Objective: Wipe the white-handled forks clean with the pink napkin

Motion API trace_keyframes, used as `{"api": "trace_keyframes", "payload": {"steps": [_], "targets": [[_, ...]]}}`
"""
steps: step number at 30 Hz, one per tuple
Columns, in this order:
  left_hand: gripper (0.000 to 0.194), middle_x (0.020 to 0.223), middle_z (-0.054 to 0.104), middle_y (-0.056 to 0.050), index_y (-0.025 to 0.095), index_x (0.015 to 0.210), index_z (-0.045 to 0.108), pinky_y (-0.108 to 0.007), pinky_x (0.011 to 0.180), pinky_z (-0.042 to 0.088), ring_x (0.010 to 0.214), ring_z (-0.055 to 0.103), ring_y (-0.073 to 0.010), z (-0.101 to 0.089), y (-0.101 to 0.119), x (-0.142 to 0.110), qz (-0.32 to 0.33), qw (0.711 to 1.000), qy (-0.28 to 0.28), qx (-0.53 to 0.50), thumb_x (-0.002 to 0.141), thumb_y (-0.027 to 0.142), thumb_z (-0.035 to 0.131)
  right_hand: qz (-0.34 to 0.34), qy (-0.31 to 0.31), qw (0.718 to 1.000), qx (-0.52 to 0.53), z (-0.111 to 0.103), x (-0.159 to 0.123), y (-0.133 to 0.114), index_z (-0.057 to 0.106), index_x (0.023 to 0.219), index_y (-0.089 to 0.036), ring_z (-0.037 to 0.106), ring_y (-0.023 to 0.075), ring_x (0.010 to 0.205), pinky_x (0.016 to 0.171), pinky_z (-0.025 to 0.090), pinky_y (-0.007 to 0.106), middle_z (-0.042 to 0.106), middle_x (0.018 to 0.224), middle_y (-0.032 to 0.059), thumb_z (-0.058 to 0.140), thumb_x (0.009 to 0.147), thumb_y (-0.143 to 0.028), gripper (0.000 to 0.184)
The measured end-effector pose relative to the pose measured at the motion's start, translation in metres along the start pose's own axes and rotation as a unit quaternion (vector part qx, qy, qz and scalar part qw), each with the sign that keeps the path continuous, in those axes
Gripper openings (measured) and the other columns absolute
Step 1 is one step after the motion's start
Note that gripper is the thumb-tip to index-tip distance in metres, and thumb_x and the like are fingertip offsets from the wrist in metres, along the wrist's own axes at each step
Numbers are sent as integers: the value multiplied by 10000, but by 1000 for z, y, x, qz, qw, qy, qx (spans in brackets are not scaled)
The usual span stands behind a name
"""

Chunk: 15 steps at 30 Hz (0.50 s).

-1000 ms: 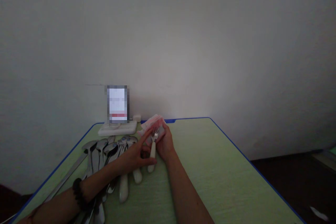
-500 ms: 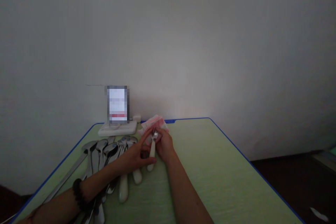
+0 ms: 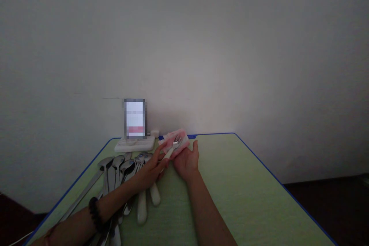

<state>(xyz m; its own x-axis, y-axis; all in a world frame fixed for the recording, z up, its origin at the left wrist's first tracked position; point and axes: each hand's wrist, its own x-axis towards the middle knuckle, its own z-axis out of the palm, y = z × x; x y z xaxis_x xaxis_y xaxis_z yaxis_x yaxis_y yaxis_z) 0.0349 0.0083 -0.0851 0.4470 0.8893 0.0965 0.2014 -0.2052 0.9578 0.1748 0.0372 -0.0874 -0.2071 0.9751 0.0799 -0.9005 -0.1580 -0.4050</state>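
**1 fork (image 3: 173,148) pinched in the left hand (image 3: 152,171), tines over a pink cloth (image 3: 170,140)**

Nearest, the left forearm, with a dark bracelet (image 3: 95,215), crosses above a pile of metal spoons (image 3: 127,166) on the green counter (image 3: 230,184); 2 thick pale handles (image 3: 141,208) stick out toward the wearer. Farther on, the left hand pinches the fork's pale handle, so its head slants away beyond the fingertips. The right hand (image 3: 186,163) is palm up, thumb spread, its fingers hidden under the cloth, just beside the fork. Beyond, a blurred screen (image 3: 135,119) stands at a white base (image 3: 135,146) before the wall (image 3: 201,46).
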Motion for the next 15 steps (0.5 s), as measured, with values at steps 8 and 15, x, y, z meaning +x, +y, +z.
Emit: {"api": "trace_keyframes", "payload": {"steps": [8,15], "targets": [[602,716,494,35,217,1389,176,-208,420,349,445,397,-80,-3,5,1,7,1000,-6,-15,896,485,393,-4,9,993,-121,-5,11,10,648,816,-179,606,119,627,620,485,241,690,722,-7,627,745,-300,141],[614,674,492,28,215,1421,215,-207,442,304,459,345,-86,-5,13,-1,21,998,-41,42,905,513,362,-61,89,980,-168,-4,11,18,652,818,-198,627,126,670,644,491,244,695,747,-6,719,659,-359,236]]}}
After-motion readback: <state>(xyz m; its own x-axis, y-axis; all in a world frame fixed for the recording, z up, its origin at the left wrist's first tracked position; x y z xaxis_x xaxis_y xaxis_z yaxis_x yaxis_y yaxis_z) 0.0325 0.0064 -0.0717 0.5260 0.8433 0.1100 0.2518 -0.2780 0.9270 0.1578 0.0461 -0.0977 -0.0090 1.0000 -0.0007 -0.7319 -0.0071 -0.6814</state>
